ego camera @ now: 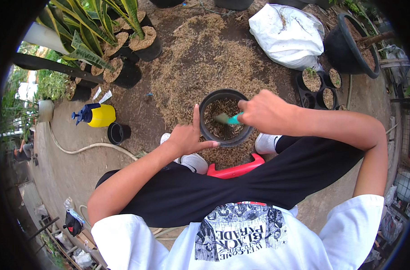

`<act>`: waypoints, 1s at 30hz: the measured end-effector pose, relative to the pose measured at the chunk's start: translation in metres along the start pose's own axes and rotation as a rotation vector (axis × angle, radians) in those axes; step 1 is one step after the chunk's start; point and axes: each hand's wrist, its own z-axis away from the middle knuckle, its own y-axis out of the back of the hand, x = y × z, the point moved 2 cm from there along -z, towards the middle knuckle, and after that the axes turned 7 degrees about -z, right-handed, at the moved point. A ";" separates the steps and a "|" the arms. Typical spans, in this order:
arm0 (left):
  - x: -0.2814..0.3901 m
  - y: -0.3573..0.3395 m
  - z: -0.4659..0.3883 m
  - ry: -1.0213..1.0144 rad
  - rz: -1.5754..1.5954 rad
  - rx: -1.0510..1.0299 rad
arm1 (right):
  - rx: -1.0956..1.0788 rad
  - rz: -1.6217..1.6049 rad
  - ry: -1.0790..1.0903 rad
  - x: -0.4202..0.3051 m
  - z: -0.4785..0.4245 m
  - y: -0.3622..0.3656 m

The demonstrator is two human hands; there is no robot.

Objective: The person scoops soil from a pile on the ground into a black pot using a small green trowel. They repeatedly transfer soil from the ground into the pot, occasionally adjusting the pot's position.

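Observation:
A round black plastic plant pot stands on the ground between my feet, with loose husk-like potting mix inside. My left hand steadies it from the left, index finger along the outer side and thumb at the near rim. From the right, my right hand grips the teal handle of a small hand trowel. The trowel's soil-coated blade is down inside the pot, over the mix, and looks slightly blurred. How far the tip goes in cannot be made out.
Spilled husks cover the ground beyond the pot. Potted snake plants, a yellow pressure sprayer and a small black pot lie left. A white sack and a seedling tray are right; a red plastic stool is beneath me.

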 end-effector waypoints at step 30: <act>0.002 0.007 0.000 -0.010 0.015 -0.016 | 0.017 0.011 -0.020 -0.023 0.013 0.020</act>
